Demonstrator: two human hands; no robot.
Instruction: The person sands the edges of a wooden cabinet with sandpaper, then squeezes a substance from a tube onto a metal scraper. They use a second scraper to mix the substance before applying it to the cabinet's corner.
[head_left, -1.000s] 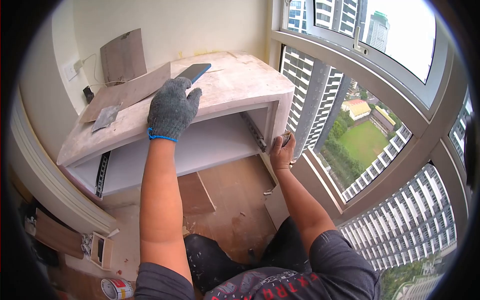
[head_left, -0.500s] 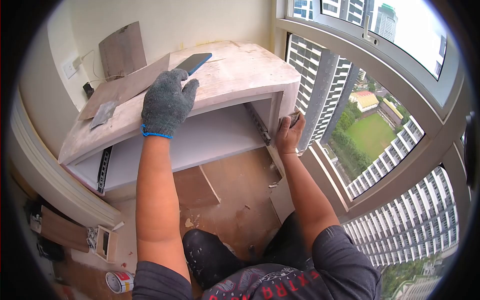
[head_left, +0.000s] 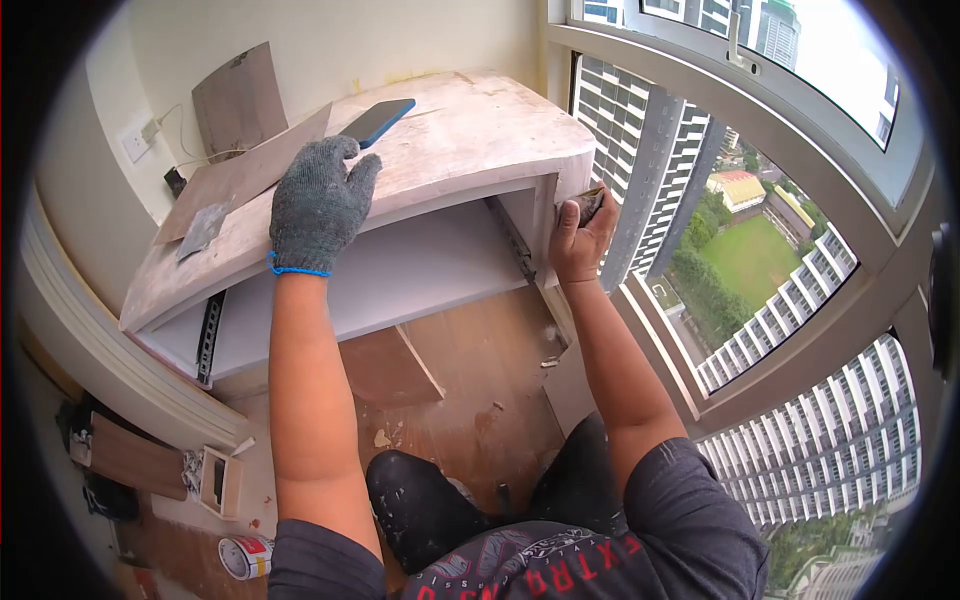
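Observation:
My left hand (head_left: 322,205), in a grey knit glove with a blue cuff, rests at the front edge of the pale, patchy desk top (head_left: 480,130). Its fingers are apart and hold nothing. Just beyond its fingertips lies a dark phone (head_left: 380,121) with a blue edge. My bare right hand (head_left: 583,236) is at the desk's right front corner, its fingers wrapped round a small worn block (head_left: 589,204). The block is close to the desk's side panel; whether it touches is unclear. Below the top, the open drawer space shows metal slides (head_left: 210,335) on both sides.
Thin brown boards (head_left: 240,105) and a clear plastic piece (head_left: 203,230) are at the desk's left. A socket (head_left: 135,140) is on the wall. Windows (head_left: 740,220) stand at right. On the floor are a loose board (head_left: 390,370), a paint can (head_left: 243,557) and a wooden box (head_left: 218,484).
My left hand has shifted slightly left, away from the phone. My right hand and the block have moved a little upward along the corner. The view has shifted slightly.

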